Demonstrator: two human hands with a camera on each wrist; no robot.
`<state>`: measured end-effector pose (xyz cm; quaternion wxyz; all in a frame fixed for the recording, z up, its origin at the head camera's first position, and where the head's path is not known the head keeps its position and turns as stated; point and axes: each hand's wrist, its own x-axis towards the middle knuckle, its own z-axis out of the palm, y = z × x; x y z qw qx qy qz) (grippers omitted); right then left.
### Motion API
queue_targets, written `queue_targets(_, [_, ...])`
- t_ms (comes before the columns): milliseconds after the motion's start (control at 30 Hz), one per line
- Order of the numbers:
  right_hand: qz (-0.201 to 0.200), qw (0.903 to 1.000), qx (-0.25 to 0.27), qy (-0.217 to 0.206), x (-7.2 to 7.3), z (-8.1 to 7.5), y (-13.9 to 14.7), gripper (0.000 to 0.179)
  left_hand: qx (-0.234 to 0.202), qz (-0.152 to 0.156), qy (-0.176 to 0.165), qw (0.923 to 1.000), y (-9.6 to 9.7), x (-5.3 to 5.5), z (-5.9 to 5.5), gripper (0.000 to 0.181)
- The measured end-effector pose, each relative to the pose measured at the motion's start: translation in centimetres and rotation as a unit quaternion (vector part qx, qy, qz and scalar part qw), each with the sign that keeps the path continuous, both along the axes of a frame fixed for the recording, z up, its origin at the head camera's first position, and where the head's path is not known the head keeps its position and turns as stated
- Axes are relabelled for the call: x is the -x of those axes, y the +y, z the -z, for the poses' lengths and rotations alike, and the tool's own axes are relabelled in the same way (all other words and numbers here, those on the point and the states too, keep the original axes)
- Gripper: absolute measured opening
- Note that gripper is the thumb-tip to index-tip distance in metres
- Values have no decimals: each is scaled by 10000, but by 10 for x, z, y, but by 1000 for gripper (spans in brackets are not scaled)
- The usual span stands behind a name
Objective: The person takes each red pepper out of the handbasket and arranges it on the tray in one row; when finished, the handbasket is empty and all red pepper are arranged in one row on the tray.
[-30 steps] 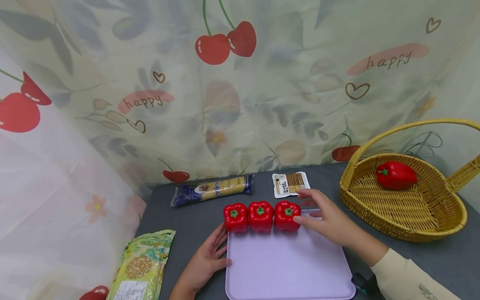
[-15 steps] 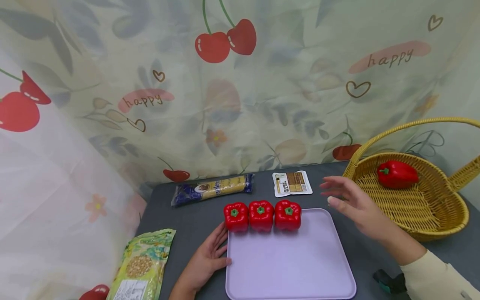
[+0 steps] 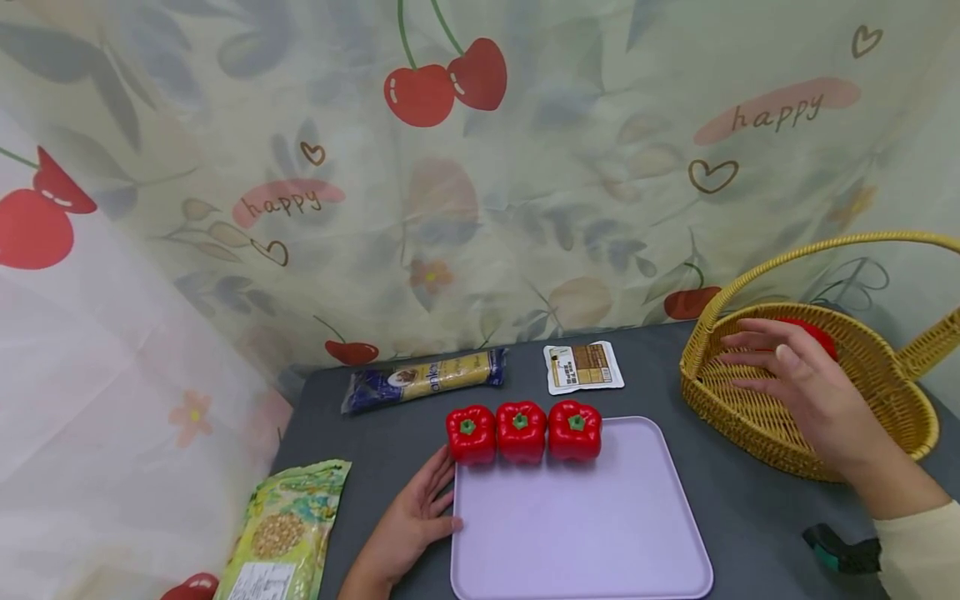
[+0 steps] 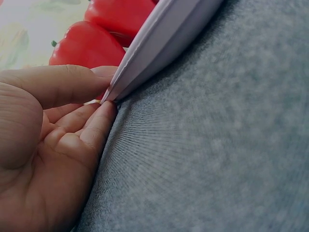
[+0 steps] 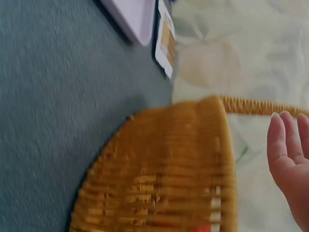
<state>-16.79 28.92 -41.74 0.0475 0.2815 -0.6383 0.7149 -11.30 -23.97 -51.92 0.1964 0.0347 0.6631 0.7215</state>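
Note:
Three red bell peppers [image 3: 521, 433] with green stems stand in a row along the far edge of a pale lilac tray [image 3: 577, 517]. My left hand [image 3: 411, 521] holds the tray's left rim, fingertips close beside the leftmost pepper. In the left wrist view, the rim of the tray [image 4: 149, 53] lies between thumb and fingers. Over the yellow wicker basket [image 3: 750, 442] hovers my right hand [image 3: 817, 400], fingers spread and holding nothing. It partly hides another red pepper [image 3: 813, 332] inside. The right wrist view shows my right hand [image 5: 292, 159] beside the basket's handle [image 5: 256, 105].
Behind the tray lie a blue-and-yellow long packet [image 3: 427, 380] and a small white-and-brown packet [image 3: 583, 367]. A green bag of grains [image 3: 281, 533] is at the left. A black strap device [image 3: 842, 550] shows by the right sleeve. A printed curtain [image 3: 480, 208] bounds the back.
My right hand has left the rightmost pepper on the tray and moved right, over the basket. The left hand and the three peppers have stayed put.

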Motion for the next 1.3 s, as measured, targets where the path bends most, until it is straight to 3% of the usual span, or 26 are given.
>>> queue_targets(400, [370, 9967, 681, -240, 10, 5, 38, 46, -25, -37, -40, 10000, 1, 0, -1, 107])
queue_targets(800, [1447, 9866, 497, -568, 22, 17, 65, 41, -24, -114, -86, 9999, 1, -2, -1, 108])
queue_targets(1067, [2118, 9754, 347, -510, 29, 23, 75, 32, 7, -112, -68, 9999, 2, -2, -2, 107])
queue_targets(1167, [2396, 9691, 178, -555, 32, 27, 78, 30, -9, -111, -55, 9999, 2, -1, -2, 107])
queue_targets(1300, [3078, 9446, -963, -610, 33, 33, 79, 30, -12, -81, -22, 10000, 1, -2, -2, 107])
